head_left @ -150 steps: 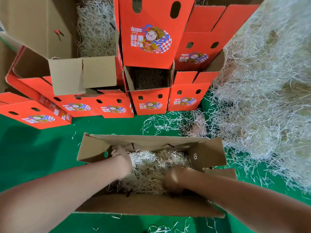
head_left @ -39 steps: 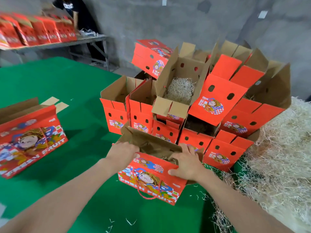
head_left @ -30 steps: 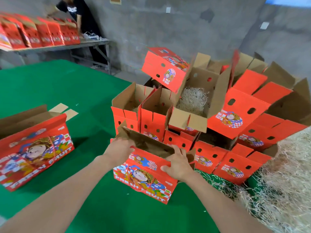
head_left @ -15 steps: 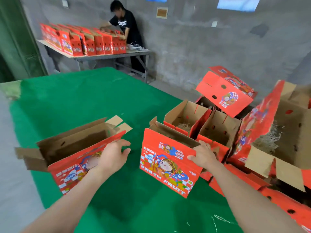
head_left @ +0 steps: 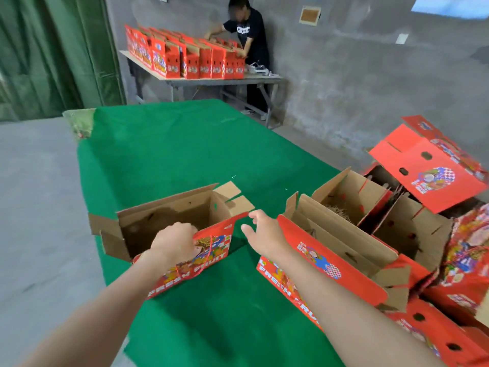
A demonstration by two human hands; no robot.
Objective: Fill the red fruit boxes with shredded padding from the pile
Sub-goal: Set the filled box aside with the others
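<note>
Left hand [head_left: 173, 243] grips the red fruit box [head_left: 213, 251] by its front wall, right hand [head_left: 262, 231] hangs open, so a one-handed drag could tip it.

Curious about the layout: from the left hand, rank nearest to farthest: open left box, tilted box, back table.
1. open left box: the left hand grips it.
2. tilted box: on the right stack.
3. back table: by the far wall.

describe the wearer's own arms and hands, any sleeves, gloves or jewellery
Both arms are bare as far as the frame shows: no sleeve reaches the left forearm or the right forearm. The left hand and right hand wear no gloves, and no watch, band or ring shows.
</note>
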